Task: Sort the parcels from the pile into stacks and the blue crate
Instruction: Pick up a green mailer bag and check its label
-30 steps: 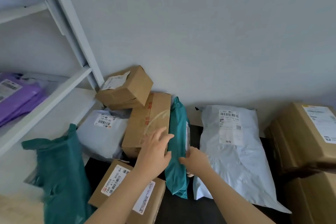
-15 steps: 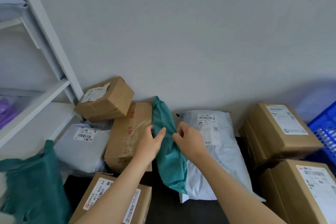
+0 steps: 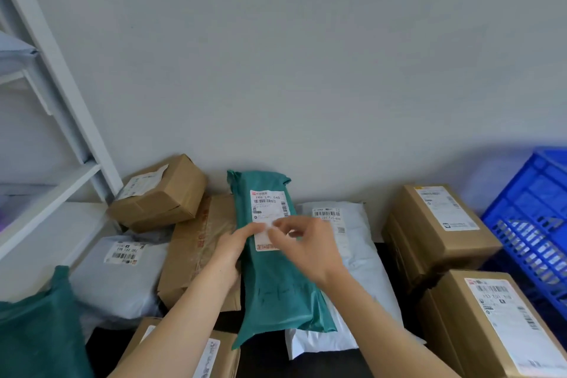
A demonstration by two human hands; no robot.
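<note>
A long teal plastic parcel point(image 3: 276, 291) is laid label-up mid-pile, across a flat brown box point(image 3: 196, 248) on its left and a white mailer point(image 3: 362, 255) on its right. Its white barcode label point(image 3: 268, 212) is touched by the left hand point(image 3: 236, 244), fingers extended. The right hand point(image 3: 306, 242) is blurred, fingers bent over the label; a grip cannot be told. The blue crate point(image 3: 521, 209) is seen at the right.

Bare: left hand point(image 3: 237, 242), right hand point(image 3: 310, 247). Likewise bare: left forearm point(image 3: 184, 322), right forearm point(image 3: 383, 325), uncovered up to the lower frame edge. Right hand outline slightly blurred.
</note>
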